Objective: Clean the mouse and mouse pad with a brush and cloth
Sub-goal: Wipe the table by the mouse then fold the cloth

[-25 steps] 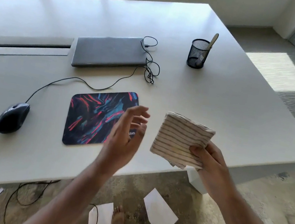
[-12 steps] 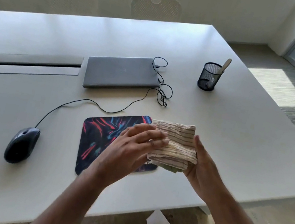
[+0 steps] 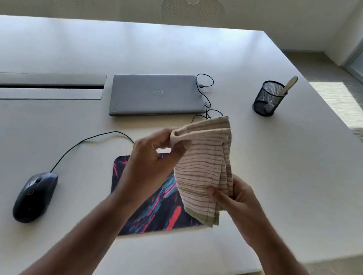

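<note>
The left hand (image 3: 150, 161) is pinching the upper corner of the striped cloth (image 3: 204, 165), fingers curled tight around the bunched edge, while the right hand (image 3: 237, 199) is gripping the cloth's lower part, thumb pressing across the front and fingers wrapping behind. Between them the cloth is hanging in loose folds, held up in the air above the table (image 3: 288, 179), its olive hem dangling at the bottom.

Directly beneath the hands, the colourful mouse pad (image 3: 158, 210) is lying flat near the table's front edge, partly hidden by the left forearm and the cloth. Well to its left, the dark wired mouse (image 3: 34, 197) is sitting on the bare tabletop, off the pad, its cable (image 3: 83, 145) looping away toward the closed grey laptop (image 3: 156, 94) further back. Over on the far right, a black mesh cup (image 3: 269, 98) is standing upright with a brush handle (image 3: 289, 84) leaning out of it.
</note>
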The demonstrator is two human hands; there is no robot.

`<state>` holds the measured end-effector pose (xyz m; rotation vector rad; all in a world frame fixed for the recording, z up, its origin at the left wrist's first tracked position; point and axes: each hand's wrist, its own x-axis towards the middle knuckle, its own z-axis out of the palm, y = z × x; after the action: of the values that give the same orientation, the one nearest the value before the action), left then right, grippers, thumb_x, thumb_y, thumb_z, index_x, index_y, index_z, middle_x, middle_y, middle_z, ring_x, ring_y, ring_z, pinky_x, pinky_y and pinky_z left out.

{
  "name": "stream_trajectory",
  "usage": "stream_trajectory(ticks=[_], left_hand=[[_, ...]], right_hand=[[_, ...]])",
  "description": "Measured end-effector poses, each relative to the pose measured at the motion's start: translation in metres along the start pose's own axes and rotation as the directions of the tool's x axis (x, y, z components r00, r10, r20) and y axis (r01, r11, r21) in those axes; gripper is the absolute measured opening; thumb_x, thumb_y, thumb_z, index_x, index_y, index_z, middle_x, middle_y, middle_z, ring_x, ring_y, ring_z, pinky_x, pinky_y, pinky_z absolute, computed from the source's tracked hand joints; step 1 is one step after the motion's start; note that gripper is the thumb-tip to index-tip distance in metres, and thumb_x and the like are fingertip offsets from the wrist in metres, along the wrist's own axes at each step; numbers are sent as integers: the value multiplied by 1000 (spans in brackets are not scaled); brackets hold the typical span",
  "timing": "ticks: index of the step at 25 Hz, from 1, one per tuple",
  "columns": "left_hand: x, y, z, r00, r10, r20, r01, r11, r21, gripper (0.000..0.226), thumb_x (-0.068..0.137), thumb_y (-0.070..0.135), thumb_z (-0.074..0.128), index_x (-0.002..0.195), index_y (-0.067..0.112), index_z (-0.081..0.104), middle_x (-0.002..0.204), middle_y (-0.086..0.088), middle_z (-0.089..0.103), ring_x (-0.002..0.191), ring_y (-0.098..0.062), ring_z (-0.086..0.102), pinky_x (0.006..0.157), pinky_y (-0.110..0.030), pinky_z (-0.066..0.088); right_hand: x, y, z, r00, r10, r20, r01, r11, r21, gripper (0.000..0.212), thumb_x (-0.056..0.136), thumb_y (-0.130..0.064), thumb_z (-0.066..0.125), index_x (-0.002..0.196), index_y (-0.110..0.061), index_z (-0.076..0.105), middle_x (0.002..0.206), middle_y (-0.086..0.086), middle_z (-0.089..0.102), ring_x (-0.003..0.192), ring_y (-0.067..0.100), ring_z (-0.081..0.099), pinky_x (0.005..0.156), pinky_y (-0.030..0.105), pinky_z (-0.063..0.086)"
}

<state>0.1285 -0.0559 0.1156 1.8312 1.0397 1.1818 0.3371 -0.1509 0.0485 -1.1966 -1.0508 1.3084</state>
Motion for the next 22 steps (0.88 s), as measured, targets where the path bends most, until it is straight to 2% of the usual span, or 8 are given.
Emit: stream_trajectory(ticks=[2,6,7,9,11,14,17,22], left_hand=[[13,0,-2,999,-35,-6,34,997,-62,13,95,18,73,101,30,75,86,19,76,79,5,68,74,-15,51],[30,-16,-2,984,-175,13,176,982,-68,32,94,23,74,123,24,60,104,9,73,91,-9,72,84,-38,61],[30,-20,-4,992,-128,0,128,990,61,41,94,25,73,130,25,55,115,11,67,98,-10,69,89,-39,58],[27,-26,-6,989,133,62,-146,936,321,53,94,32,72,141,23,51,137,5,56,125,-15,57,107,-40,46],[24,-25,-6,934,248,257,-330,874,355,69,91,53,69,150,24,47,156,7,44,147,-15,37,122,-39,29],[11,-22,4,873,54,485,-201,945,257,100,77,76,67,160,36,27,164,21,25,153,-1,20,126,-36,21],[0,-23,16,864,-62,500,-2,992,128,109,70,72,80,159,40,26,160,18,39,148,-9,36,121,-44,34],[-8,-15,28,887,-168,431,247,960,-134,70,79,36,89,141,34,55,125,10,69,120,-14,65,103,-46,54]], right_hand=[[3,-5,3,1000,-7,-9,7,1000,-10,42,95,-11,66,136,-5,62,129,12,74,123,32,70,100,51,59],[7,-17,1,999,-36,17,35,999,30,37,92,-3,64,129,-2,65,124,17,75,116,36,72,93,48,63],[8,-20,-1,998,-47,33,46,998,44,35,91,-1,65,125,-2,68,121,18,76,113,35,74,90,44,64],[12,-29,-4,996,-64,69,60,997,58,31,88,4,67,116,-6,75,115,18,78,106,31,76,86,38,64],[18,-39,-11,989,-73,127,73,997,7,30,87,8,72,115,-5,75,111,18,78,103,29,76,86,38,63],[30,-62,-20,952,-42,304,89,986,-143,28,89,10,68,116,2,70,106,17,77,98,26,73,84,39,63],[44,-88,-24,901,12,434,128,948,-292,28,91,13,69,117,2,70,108,15,78,96,26,74,83,41,63],[62,-114,-32,874,67,481,207,845,-494,22,89,-8,83,108,-3,74,104,14,80,97,39,77,84,62,62]])
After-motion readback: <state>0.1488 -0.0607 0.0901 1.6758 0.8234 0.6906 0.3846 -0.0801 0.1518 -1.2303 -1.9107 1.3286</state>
